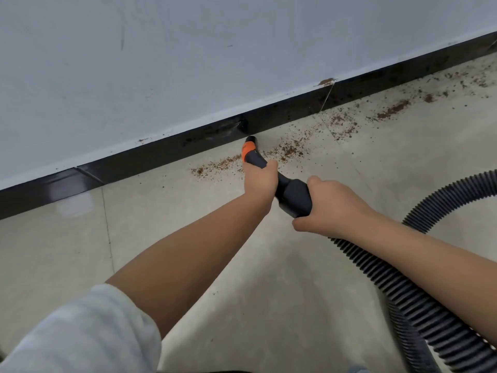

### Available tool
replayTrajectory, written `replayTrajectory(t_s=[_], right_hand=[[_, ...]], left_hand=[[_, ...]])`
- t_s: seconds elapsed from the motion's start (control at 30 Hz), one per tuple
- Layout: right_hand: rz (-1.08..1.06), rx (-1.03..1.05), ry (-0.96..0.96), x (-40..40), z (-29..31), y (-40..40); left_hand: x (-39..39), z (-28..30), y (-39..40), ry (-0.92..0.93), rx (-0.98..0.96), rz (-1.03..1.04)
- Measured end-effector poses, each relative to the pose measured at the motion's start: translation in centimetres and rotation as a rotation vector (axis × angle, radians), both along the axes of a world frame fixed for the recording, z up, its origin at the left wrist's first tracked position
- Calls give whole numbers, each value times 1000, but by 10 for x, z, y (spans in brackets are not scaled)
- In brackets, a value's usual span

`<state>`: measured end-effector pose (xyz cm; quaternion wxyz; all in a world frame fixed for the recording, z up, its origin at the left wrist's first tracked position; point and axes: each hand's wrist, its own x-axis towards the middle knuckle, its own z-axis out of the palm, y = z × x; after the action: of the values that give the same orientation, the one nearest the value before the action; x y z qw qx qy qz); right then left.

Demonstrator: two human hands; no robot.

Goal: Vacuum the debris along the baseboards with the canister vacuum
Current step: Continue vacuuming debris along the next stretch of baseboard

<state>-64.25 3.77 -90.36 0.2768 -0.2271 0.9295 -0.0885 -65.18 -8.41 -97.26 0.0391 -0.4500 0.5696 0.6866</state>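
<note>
Nearest the camera, a pale sleeve is covering the left upper arm, and the ribbed hose is curving away to the right, out of view; the canister itself is not showing. Further out, the right hand is clamping its fingers round the black cuff where the hose is joining the nozzle. The left hand is gripping the nozzle's neck just behind its orange band. The nozzle tip is pointing down at the floor, just beside the baseboard.

Brown debris is lying on both sides of the nozzle along the baseboard: a short trail left, and a longer scatter running right into the far corner. Crumbs are also sitting on the baseboard's top edge. By my reading, the job is barely underway, with most still waiting.
</note>
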Motion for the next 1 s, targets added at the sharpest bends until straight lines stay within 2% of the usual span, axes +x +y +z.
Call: replayTrajectory(t_s=[0.17, 0.4, 0.63, 0.87, 1.0], right_hand=[[135, -25, -5, 20, 8, -17], [315, -69, -42, 57, 7, -58], [488, -86, -191, 99, -9, -95], [583, -83, -275, 130, -21, -110], [609, -63, -260, 135, -25, -114]], left_hand=[[32, 5, -36, -49, 82, 159], [97, 17, -88, -97, 2, 293], [179, 14, -117, -213, -69, 456], [229, 10, -122, -278, -70, 535], [238, 6, -125, -283, -59, 526]])
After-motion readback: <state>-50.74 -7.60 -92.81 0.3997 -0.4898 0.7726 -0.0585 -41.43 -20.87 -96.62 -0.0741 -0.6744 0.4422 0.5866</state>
